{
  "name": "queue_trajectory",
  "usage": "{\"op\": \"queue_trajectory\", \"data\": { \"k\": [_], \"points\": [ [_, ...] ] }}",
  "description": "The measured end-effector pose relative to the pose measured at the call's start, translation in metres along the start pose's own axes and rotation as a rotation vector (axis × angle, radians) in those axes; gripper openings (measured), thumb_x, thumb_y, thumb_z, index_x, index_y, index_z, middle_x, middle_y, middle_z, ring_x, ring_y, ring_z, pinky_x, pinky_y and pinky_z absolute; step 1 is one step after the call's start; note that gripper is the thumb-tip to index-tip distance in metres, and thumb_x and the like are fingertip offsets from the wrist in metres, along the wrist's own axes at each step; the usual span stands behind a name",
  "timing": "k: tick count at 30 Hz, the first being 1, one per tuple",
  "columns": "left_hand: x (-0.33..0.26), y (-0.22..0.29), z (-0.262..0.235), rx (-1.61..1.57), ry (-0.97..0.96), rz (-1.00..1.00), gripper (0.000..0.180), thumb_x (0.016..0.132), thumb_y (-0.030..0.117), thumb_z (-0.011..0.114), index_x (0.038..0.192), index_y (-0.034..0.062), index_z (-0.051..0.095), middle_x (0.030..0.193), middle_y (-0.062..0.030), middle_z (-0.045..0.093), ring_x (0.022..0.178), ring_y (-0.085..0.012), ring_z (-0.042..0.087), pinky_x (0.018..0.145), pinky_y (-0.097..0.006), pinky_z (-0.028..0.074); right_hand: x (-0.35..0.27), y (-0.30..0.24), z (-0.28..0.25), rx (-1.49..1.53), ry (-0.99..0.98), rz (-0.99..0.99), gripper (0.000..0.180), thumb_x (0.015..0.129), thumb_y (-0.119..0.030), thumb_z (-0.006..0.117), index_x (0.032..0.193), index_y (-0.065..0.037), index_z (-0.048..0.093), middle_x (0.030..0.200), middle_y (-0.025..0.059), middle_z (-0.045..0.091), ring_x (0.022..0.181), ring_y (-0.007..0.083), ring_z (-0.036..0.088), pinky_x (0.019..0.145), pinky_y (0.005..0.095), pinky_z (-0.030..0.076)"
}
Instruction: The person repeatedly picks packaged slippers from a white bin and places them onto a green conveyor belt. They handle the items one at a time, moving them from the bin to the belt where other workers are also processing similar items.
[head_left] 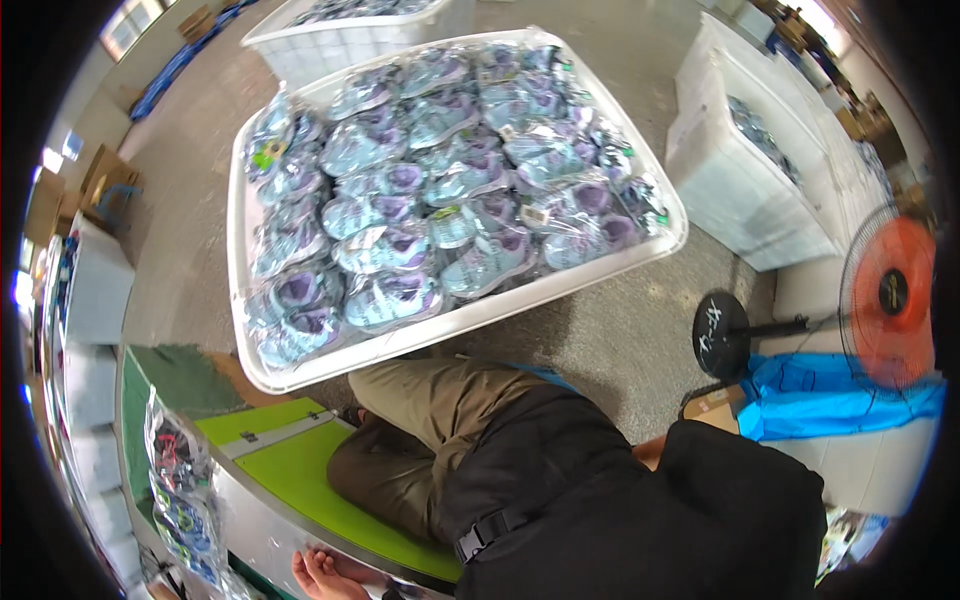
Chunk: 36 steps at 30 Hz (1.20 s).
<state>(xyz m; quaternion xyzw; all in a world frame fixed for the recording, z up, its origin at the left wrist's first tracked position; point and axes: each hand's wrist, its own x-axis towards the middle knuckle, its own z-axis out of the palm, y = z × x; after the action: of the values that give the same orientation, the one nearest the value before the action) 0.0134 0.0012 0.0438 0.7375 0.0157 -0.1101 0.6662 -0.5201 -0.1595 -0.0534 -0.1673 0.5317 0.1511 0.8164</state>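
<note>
At the lower edge, my left hand [326, 575] rests near the metal-edged side of a bright green surface [300, 470]. Its fingers are loosely curled and apart, and nothing shows in them. Of my right arm, only a black sleeve and a bit of bare skin show by my side; the right hand is out of sight. In front of my knees stands a large white tub [460, 325] filled with pairs of light blue and purple shoes [390, 250] in clear plastic bags. More bagged shoes, dark with blue and red, lie in clear wrap [185, 490] left of the green surface.
Behind the tub is another white tub [350, 50] of bagged goods. White bins [740, 150] stand at the right. A floor fan [890, 295] with an orange centre stands by a blue plastic sheet [830, 395] and a cardboard box [715, 405]. Cartons [108, 180] sit at the far left.
</note>
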Motion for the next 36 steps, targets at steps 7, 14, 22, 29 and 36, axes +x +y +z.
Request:
{"op": "queue_trajectory", "data": {
  "k": [7, 14, 22, 29, 36],
  "points": [
    [0.005, -0.017, -0.012, 0.033, 0.010, 0.051, 0.019, 0.109, 0.009, 0.065, 0.127, 0.0030, 0.064, 0.098, -0.0041, 0.070, 0.080, -0.0069, 0.064, 0.071, -0.018, 0.052, -0.005, -0.028, 0.016, 0.004, -0.244, 0.239, 0.044, 0.110, -0.030, 0.057, 0.150, -0.013, 0.063, 0.131, 0.0025, 0.075, 0.119, 0.0168, 0.069, 0.095, 0.0358, 0.057],
    [0.001, -0.020, -0.005, -0.010, 0.069, 0.073, 0.020, 0.110, 0.010, 0.064, 0.128, 0.0013, 0.063, 0.096, -0.0043, 0.070, 0.076, -0.0064, 0.062, 0.067, -0.018, 0.051, -0.002, -0.060, -0.008, -0.024, -0.370, 0.458, 0.046, 0.109, -0.031, 0.059, 0.151, -0.013, 0.063, 0.132, 0.0024, 0.075, 0.119, 0.0163, 0.069, 0.095, 0.0350, 0.057],
    [0.002, -0.020, -0.004, 0.040, 0.114, 0.066, 0.018, 0.110, 0.008, 0.064, 0.126, 0.0008, 0.065, 0.096, -0.0040, 0.072, 0.073, -0.0057, 0.061, 0.063, -0.017, 0.050, 0.002, -0.106, -0.023, -0.105, -0.457, 0.714, 0.047, 0.109, -0.033, 0.060, 0.152, -0.014, 0.062, 0.133, 0.0023, 0.074, 0.119, 0.0157, 0.069, 0.095, 0.0342, 0.057],
    [0.001, -0.029, -0.009, 0.066, 0.179, 0.074, 0.018, 0.110, 0.008, 0.063, 0.126, 0.0018, 0.066, 0.097, -0.0033, 0.072, 0.073, -0.0056, 0.061, 0.064, -0.016, 0.049, -0.019, -0.177, -0.087, -0.391, -0.506, 1.006, 0.048, 0.109, -0.034, 0.061, 0.153, -0.015, 0.062, 0.133, 0.0022, 0.074, 0.119, 0.0151, 0.069, 0.094, 0.0335, 0.057],
    [0.011, -0.036, -0.020, 0.091, 0.137, 0.046, 0.024, 0.109, 0.009, 0.063, 0.132, 0.0016, 0.066, 0.101, -0.0047, 0.071, 0.080, -0.0054, 0.062, 0.067, -0.016, 0.047, -0.203, -0.344, -0.206, -1.171, 0.030, 0.906, 0.062, 0.093, -0.042, 0.081, 0.146, -0.012, 0.069, 0.124, 0.0013, 0.077, 0.101, 0.0105, 0.071, 0.085, 0.0296, 0.057]
  ]
}}
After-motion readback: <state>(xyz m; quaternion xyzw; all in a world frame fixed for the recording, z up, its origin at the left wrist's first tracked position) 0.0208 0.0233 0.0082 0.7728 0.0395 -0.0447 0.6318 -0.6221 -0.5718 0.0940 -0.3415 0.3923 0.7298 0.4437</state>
